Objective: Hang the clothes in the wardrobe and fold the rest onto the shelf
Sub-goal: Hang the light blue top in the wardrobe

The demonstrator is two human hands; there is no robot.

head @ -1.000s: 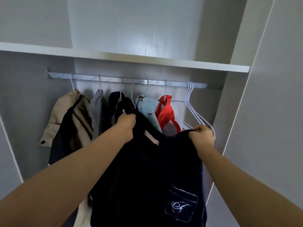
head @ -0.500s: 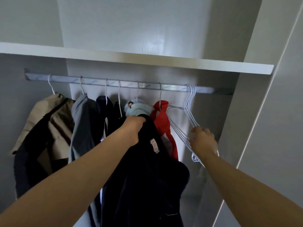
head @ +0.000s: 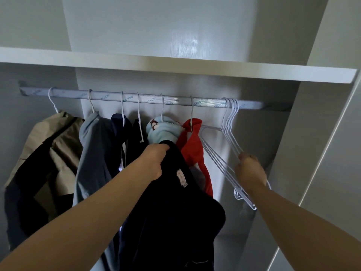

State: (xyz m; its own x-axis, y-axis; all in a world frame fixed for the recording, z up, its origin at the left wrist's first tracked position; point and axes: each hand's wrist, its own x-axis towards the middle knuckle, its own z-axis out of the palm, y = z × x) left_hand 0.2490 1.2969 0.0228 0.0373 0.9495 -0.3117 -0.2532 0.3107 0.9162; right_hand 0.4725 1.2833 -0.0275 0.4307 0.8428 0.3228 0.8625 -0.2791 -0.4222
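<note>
Left hand (head: 156, 161) clamps dark garment (head: 175, 212) mid-rail (head: 136, 97). Right hand (head: 249, 171) curls round empty hangers (head: 228, 124) at rail's right end. Risk: wires tangle, several lift off together.

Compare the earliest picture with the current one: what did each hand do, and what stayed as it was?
The right hand let go of the dark garment and moved right to grasp the empty white hangers bunched at the rail's right end. The garment, earlier spread between both hands, now droops from the left hand alone. The left hand's grip and the clothes already hanging on the rail stayed as they were.
</note>
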